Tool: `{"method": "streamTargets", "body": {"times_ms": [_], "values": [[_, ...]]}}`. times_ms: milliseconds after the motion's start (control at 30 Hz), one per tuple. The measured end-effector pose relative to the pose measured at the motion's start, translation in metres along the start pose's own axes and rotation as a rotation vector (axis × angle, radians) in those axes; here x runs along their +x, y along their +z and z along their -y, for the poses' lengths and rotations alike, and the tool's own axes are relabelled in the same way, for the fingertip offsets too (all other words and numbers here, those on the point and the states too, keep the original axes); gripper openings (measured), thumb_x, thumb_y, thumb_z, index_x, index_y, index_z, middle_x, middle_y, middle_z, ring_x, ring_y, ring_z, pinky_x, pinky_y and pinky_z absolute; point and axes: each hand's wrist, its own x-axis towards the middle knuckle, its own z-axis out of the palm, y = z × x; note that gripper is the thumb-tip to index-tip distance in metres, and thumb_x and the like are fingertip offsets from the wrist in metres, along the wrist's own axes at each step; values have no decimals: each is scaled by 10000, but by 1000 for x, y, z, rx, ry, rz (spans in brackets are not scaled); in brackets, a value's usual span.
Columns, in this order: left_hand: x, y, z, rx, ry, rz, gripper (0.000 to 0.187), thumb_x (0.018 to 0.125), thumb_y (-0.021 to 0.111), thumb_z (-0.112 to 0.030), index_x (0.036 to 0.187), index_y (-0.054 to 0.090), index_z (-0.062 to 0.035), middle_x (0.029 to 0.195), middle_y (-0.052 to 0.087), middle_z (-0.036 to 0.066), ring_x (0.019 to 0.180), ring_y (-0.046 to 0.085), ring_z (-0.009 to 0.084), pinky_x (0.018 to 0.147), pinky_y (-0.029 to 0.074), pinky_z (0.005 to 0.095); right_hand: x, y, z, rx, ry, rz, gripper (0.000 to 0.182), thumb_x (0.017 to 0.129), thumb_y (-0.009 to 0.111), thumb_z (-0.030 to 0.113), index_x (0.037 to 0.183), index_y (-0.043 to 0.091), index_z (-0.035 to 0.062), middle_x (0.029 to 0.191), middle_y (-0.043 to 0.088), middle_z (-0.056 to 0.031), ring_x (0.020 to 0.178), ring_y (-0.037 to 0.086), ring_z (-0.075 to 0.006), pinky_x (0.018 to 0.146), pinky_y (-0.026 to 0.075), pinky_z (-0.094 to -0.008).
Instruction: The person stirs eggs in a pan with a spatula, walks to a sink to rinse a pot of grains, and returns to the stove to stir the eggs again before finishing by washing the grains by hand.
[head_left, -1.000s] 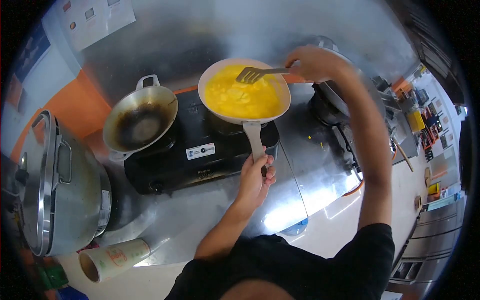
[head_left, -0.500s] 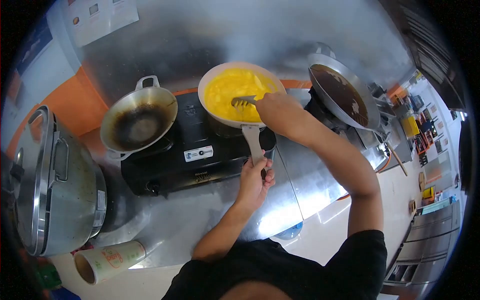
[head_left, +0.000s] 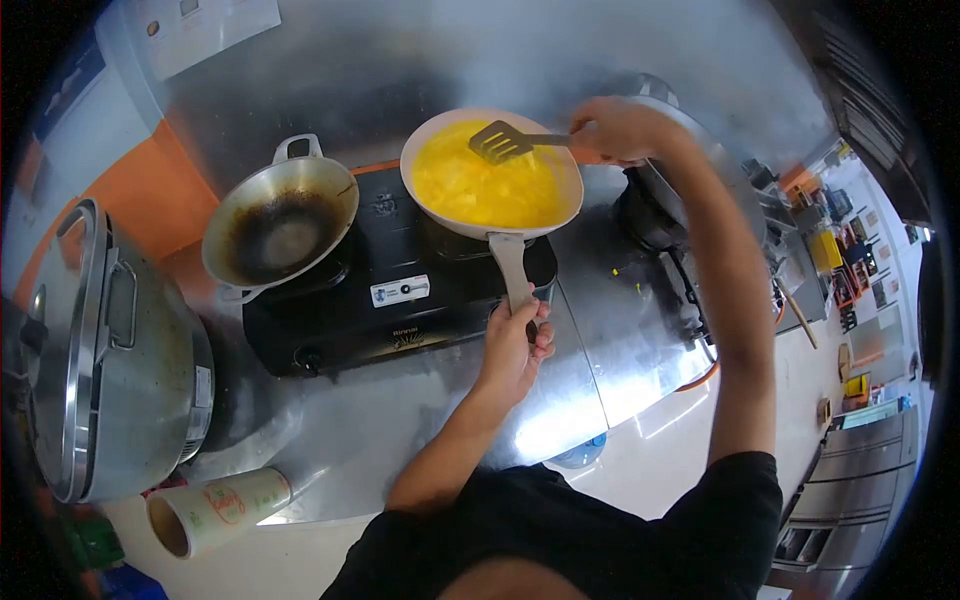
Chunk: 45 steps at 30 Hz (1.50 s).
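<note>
Left hand [head_left: 516, 345], centre of frame, is wrapped closed around the end of the grey handle of the pale round frying pan [head_left: 492, 232], which sits on the right burner of the black two-burner tabletop gas stove [head_left: 395, 300]. Pan is filled with bright yellow beaten egg [head_left: 485, 185], mostly still glossy and loose-looking. Right hand [head_left: 622, 128], upper centre-right, is clenched on the handle of the grey slotted spatula [head_left: 500, 142], whose blade sits over the far rim of the pan, at or just above the egg. Change: half a second ago this hand was low over the near side of the pan with the blade down in the egg; it has now swung back to the far edge, matching its position one second ago, so reads as a repeated pull-and-return stirring stroke. Upper left: empty, darkened steel wok [head_left: 280, 230] on the left burner. Far left: large lidded steel pot [head_left: 110, 350].
</note>
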Motion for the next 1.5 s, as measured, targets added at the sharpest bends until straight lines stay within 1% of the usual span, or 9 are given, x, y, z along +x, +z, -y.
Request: {"method": "streamTargets", "body": {"times_ms": [300, 600, 900, 1033, 1100, 1167, 1300, 1367, 1500], "values": [[2, 0, -1, 16, -15, 6, 189, 907, 463, -111, 1086, 410, -134, 804, 469, 20, 535, 406, 92, 447, 305, 221, -69, -21, -5, 4, -111, 278, 245, 888, 515, 183, 1067, 603, 41, 586, 533, -26, 463, 505, -101, 419, 392, -232], [2, 0, 1, 18, -43, -2, 179, 909, 471, -120, 1077, 422, -159, 768, 457, 12, 531, 400, 86, 444, 303, 214, 5, 93, 6, 135, -355, -67, 263, 868, 535, 214, 1029, 606, 19, 659, 609, -116, 555, 595, -180, 539, 461, -333], [2, 0, 5, 22, -25, -4, 180, 908, 480, -129, 1076, 422, -160, 775, 460, 14, 528, 408, 88, 446, 308, 221, 67, 119, 12, 69, 32, -255, 220, 829, 523, 172, 945, 633, 21, 752, 649, -170, 586, 630, -265, 540, 496, -352], [3, 0, 5, -8, -6, 12, 195, 905, 482, -128, 1085, 415, -156, 791, 463, 15, 534, 414, 91, 448, 312, 226, 42, 68, -13, 103, -93, -226, 237, 821, 530, 160, 983, 638, 24, 728, 644, -127, 611, 634, -197, 536, 508, -324], [2, 0, 6, 1, 9, 18, 201, 901, 480, -122, 1087, 410, -151, 806, 464, 17, 542, 419, 95, 454, 317, 229, 57, 54, -74, -335, -704, -475, 247, 819, 540, 164, 1004, 641, 37, 729, 642, -124, 572, 613, -166, 529, 490, -304], [1, 2, 6, -18, 10, 1, 201, 893, 488, -111, 1084, 433, -138, 804, 472, 16, 548, 405, 91, 454, 300, 222, -27, -9, 0, 67, 33, -72, 220, 810, 556, 132, 991, 655, 54, 766, 651, -99, 646, 613, -181, 605, 490, -325], [3, 1, 5, -20, -3, 14, 191, 898, 474, -109, 1071, 404, -148, 813, 462, 23, 545, 419, 98, 452, 314, 228, -77, -30, 16, -145, 44, 29, 208, 802, 588, 141, 987, 662, 81, 806, 661, -81, 735, 617, -216, 684, 482, -350], [4, 2, 5, -28, -2, 15, 191, 897, 473, -108, 1070, 402, -149, 812, 460, 23, 543, 414, 97, 451, 310, 227, -82, -13, 7, -398, -291, -10, 200, 799, 611, 170, 975, 666, 92, 844, 666, -79, 793, 616, -263, 736, 472, -385], [6, -2, 7, -31, -17, 21, 189, 900, 465, -103, 1069, 396, -150, 809, 454, 23, 533, 395, 94, 448, 299, 224, -53, 48, 12, -334, -124, 43, 197, 805, 584, 169, 965, 665, 90, 877, 652, -127, 838, 619, -322, 753, 471, -428]]}}
